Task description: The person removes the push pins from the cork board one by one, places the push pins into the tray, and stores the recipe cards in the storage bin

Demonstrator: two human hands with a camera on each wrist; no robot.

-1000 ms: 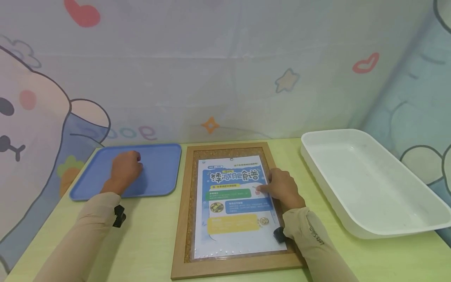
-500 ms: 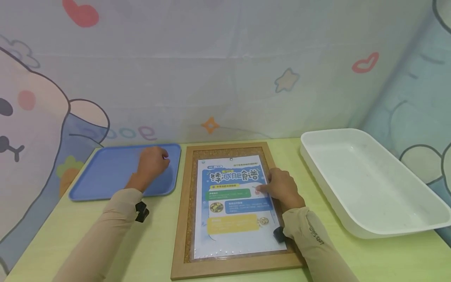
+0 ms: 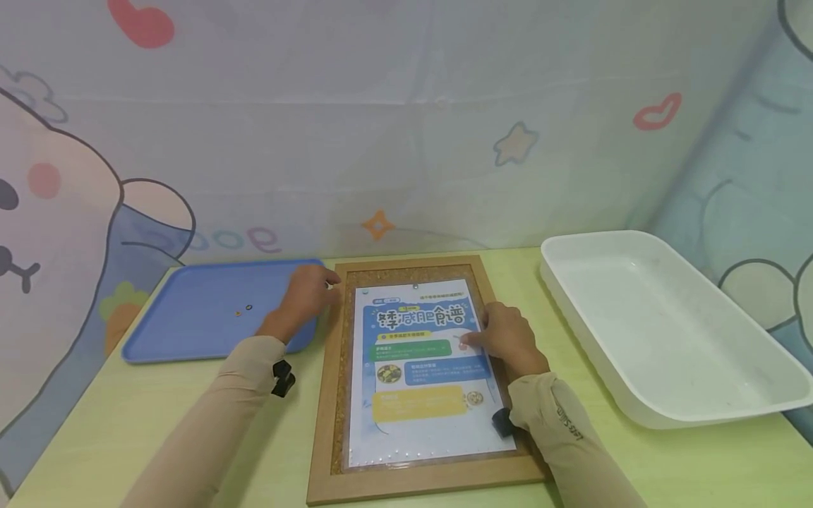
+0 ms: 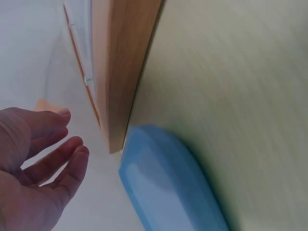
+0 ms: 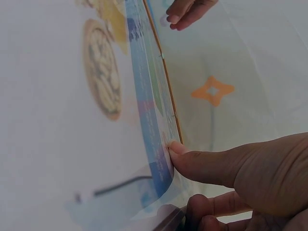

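A wood-framed corkboard (image 3: pixel 320 416) lies on the table, bearing a printed poster (image 3: pixel 432 441) in a clear sleeve. One small pin (image 3: pixel 416 286) shows at the poster's top edge. My right hand (image 3: pixel 511 339) grips the board's right side, thumb (image 5: pixel 207 166) pressing on the poster and fingers curled at the frame. My left hand (image 3: pixel 305 296) hovers by the frame's upper left corner, over the blue tray's (image 3: pixel 190 331) right end. Its thumb and index fingertips (image 4: pixel 60 112) come together; I cannot tell whether a small thing sits between them.
On the blue tray lie two tiny items, one yellowish (image 3: pixel 238 313) and one dark (image 3: pixel 249 307). A deep white plastic tub (image 3: pixel 578 331) stands to the right of the board. A printed cloth backdrop (image 3: pixel 406 127) rises behind the table (image 3: pixel 267 451).
My left hand has moved right, from the middle of the blue tray to the corkboard's left edge, uncovering two tiny items. The right hand stays in place on the board.
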